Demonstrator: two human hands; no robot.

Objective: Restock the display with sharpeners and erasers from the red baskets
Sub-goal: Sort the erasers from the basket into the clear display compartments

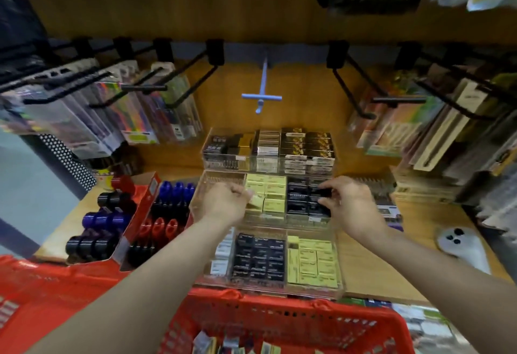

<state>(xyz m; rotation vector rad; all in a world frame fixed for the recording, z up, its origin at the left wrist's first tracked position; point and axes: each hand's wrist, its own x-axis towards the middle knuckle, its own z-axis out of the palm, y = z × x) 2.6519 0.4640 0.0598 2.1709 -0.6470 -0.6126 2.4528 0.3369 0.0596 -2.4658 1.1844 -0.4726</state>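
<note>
Two hands are reaching into the middle tier of a clear stepped display [337, 258] sitting on a wooden shelf [372, 264]. The left hand [223, 202] is curling its fingers round a pale yellow eraser [256, 199] at the left edge of the yellow block in that tier, next to a bare left compartment [221, 178]. The right hand [349, 202] is pinching a black eraser [324, 192] between thumb and fingers, over the black boxes [300, 199] filling the right compartment.

Nearer the person, the front tier is holding black boxes [258, 258] in its middle compartment, yellow boxes [313, 264] on the right and white ones [222, 253] on the left. The back tier [268, 146] is packed with dark and gold packs.

Left of the display, a red carton [134, 222] is showing rows of blue, red and black sharpeners [167, 213], with more dark and purple ones [98, 230] in a tray beside it. One red basket [293, 323] is sitting right under the arms, with small packets inside; another red basket [42, 292] is at lower left. A white phone [461, 247] is lying on the shelf to the right. Black hooks [195, 79] with hanging pen packs are lining the back wall.
</note>
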